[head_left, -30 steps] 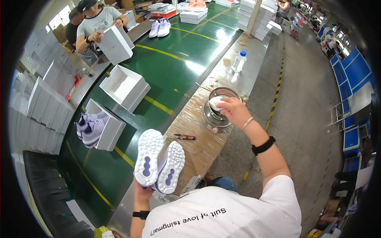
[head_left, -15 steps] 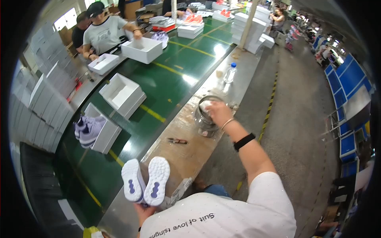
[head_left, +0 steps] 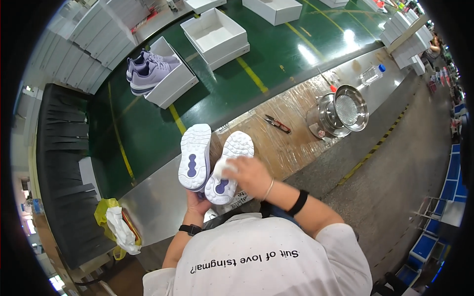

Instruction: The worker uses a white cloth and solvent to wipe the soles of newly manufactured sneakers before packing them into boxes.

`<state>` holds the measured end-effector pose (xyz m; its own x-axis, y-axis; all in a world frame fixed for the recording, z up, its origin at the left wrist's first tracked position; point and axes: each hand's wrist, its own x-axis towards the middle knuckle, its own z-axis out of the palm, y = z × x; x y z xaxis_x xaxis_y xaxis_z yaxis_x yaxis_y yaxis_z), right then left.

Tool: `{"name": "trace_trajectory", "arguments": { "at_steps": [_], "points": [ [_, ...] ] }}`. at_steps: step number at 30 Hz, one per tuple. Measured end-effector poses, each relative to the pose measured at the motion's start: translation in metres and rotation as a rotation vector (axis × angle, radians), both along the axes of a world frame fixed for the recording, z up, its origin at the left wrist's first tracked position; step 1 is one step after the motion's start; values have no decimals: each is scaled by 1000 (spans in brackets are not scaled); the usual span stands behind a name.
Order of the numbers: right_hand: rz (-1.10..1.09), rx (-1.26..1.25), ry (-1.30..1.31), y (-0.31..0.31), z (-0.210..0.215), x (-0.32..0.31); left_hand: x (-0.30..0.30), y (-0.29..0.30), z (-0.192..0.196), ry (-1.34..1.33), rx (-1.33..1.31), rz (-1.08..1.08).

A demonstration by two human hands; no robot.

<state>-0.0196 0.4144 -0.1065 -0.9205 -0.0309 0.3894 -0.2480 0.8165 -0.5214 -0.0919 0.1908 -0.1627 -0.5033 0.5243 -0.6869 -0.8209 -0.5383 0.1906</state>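
My left hand (head_left: pixel 197 203) grips a pair of lilac sneakers from below, their white soles turned up. The left sneaker (head_left: pixel 194 148) stands beside the right sneaker (head_left: pixel 239 144), toes pointing away from me. A white cloth (head_left: pixel 223 168) is pinched in my right hand (head_left: pixel 253 176) and pressed on the middle of the right sneaker's sole. Just beyond lie red-handled thread snips (head_left: pixel 277 124) on the brown-covered bench (head_left: pixel 261 148). A round metal container (head_left: pixel 326 118) with a tilted mesh-centred lid (head_left: pixel 351 109) stands farther right.
A clear bottle with a blue cap (head_left: pixel 373 75) lies on the bench. On the green conveyor (head_left: pixel 237 103) are a white box (head_left: pixel 173 84) with lilac sneakers and another white box (head_left: pixel 217 37). A yellow bag (head_left: pixel 106 212) hangs by the bench's left end.
My right hand has come from the metal container to the right sneaker's sole, bringing the white cloth. The container's lid now sits tilted. The view has swung left and down.
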Motion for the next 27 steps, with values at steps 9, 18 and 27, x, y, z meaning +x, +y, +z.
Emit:
{"name": "trace_trajectory", "arguments": {
  "at_steps": [9,18,27],
  "points": [
    [-90,138,-198,13,-35,-64,3,-5,-7,44,-8,-24],
    [-227,102,-334,78,-60,-51,5,12,5,83,16,8],
    [77,-60,2,-6,0,25,2,1,-18,78,76,80]
  ]
}}
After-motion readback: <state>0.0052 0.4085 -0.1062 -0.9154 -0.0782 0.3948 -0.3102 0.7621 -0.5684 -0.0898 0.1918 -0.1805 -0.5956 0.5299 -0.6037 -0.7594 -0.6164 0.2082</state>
